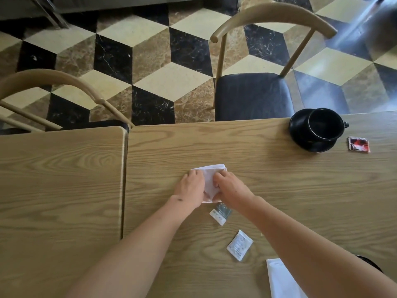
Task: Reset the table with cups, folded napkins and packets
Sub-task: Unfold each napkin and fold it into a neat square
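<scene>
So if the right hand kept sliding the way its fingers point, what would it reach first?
The right hand points up-left across the white napkin it presses, so it would likely meet the left hand on the napkin's other side first.

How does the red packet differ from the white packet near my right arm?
The red packet is red with dark print and lies beside the black saucer at the far right; the white packet is white with fine print and lies near the right forearm, turned diagonally. Both lie flat on the table, untouched.
</scene>
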A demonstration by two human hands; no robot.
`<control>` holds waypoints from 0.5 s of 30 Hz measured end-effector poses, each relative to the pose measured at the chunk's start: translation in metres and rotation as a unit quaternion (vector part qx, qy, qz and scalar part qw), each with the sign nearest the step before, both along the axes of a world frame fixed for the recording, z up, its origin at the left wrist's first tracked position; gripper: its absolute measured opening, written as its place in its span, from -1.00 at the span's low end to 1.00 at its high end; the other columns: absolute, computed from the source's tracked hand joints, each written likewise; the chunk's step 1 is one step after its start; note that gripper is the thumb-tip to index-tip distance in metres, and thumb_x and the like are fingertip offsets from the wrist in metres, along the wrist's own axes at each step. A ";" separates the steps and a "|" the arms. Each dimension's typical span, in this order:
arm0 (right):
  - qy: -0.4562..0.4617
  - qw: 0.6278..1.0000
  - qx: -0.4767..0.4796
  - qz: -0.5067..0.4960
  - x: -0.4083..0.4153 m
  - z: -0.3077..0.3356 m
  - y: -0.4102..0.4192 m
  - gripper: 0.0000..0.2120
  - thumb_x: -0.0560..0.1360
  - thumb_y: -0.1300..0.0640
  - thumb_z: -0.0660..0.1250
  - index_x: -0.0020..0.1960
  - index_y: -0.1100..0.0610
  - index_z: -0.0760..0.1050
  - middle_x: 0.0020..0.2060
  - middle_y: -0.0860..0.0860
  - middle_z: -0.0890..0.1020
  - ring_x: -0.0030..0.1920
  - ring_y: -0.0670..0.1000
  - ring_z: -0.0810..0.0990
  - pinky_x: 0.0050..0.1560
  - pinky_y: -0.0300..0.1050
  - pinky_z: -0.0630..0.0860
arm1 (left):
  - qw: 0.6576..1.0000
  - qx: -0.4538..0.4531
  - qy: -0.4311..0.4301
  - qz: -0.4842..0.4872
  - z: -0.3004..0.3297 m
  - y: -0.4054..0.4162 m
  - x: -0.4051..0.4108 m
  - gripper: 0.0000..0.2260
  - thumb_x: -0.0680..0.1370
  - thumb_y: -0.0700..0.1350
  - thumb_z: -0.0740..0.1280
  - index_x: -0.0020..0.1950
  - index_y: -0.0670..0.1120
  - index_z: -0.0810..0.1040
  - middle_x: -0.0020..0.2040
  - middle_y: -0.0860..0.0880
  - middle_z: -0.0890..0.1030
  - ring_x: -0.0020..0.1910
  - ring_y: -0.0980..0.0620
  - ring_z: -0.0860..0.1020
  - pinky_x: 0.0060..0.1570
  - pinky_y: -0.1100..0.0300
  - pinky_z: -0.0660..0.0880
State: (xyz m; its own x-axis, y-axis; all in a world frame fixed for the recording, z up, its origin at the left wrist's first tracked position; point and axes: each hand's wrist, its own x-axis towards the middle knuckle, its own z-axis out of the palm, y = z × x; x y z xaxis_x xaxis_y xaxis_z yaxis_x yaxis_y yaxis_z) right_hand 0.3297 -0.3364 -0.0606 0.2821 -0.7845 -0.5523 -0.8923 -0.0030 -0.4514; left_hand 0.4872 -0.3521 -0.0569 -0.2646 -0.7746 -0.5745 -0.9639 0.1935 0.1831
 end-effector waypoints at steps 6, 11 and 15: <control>-0.009 1.000 0.014 0.001 -0.001 -0.017 -0.007 -0.58 0.37 0.15 0.57 0.11 0.15 0.45 0.16 0.09 0.47 0.18 0.16 0.46 0.16 0.00 0.45 | 0.998 0.005 -0.066 0.002 -0.013 -0.011 -0.015 -0.35 0.43 0.06 0.56 0.35 -0.20 0.36 0.31 -0.15 0.47 0.32 -0.11 0.50 0.23 0.13 0.44; -0.056 0.994 0.028 -0.085 0.002 -0.008 -0.001 -0.61 0.41 0.16 0.55 0.19 0.14 0.52 0.18 0.04 0.46 0.18 0.10 0.47 0.05 -0.17 0.39 | 0.976 0.018 0.013 0.218 0.007 -0.003 -0.015 -0.37 0.34 -0.02 0.62 0.27 -0.15 0.39 0.28 -0.12 0.49 0.26 -0.14 0.55 0.11 0.06 0.48; -0.112 0.915 -0.017 -0.388 -0.009 -0.004 0.033 -0.76 0.45 0.11 0.46 0.10 0.06 0.53 0.02 -0.05 0.54 0.00 -0.01 0.56 -0.16 -0.17 0.42 | 0.874 0.034 0.115 0.472 0.013 0.032 -0.005 -0.52 0.41 0.03 0.51 0.14 -0.13 0.35 0.15 -0.13 0.57 0.01 -0.19 0.59 -0.16 0.09 0.42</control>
State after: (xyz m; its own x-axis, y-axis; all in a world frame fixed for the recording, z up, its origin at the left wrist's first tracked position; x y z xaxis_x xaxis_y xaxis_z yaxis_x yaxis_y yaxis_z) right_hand 0.3203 -0.3032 -0.0646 -0.2647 -0.8113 -0.5213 -0.5165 0.5758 -0.6338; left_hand 0.4821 -0.3199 -0.0443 0.3580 -0.6761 -0.6441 -0.6245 -0.6861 0.3731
